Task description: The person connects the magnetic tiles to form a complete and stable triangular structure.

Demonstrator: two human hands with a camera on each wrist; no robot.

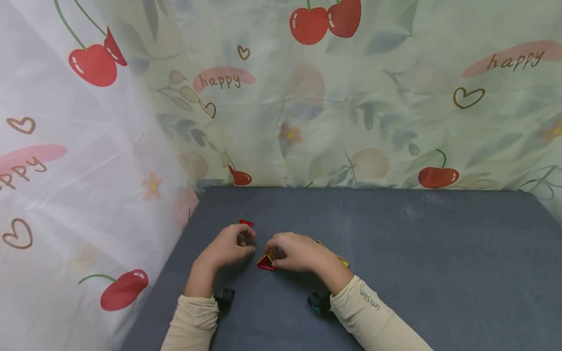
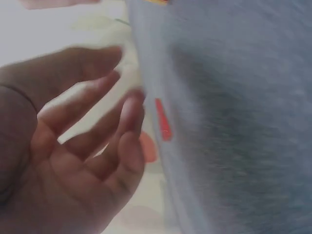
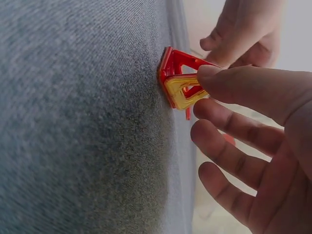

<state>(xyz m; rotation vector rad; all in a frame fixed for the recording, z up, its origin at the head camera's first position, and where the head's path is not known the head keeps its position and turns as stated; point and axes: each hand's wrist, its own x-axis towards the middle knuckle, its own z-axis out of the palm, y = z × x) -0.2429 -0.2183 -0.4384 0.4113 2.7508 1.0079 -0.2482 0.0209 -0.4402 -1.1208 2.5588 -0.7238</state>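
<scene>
Red and yellow triangular tiles [image 3: 173,90] lean together in a small upright shape on the table. The thumb and forefinger of my right hand [image 1: 300,251] pinch its upper part, while the other fingers spread loosely. In the head view the same red and yellow tiles [image 1: 266,263] are partly covered by those fingertips. To the left, my left hand [image 1: 228,246] hovers with loosely bent fingers and nothing in its grasp. Just beyond it lies a single red triangular tile [image 1: 247,223], seen nearly edge-on as a red sliver [image 2: 164,120] in the left wrist view.
A yellow piece [image 1: 343,261] lies behind my right wrist, mostly hidden by the forearm. The dark grey table [image 1: 439,273] extends far to the right. Cherry-printed curtains [image 1: 263,126] hang along its back and left edges.
</scene>
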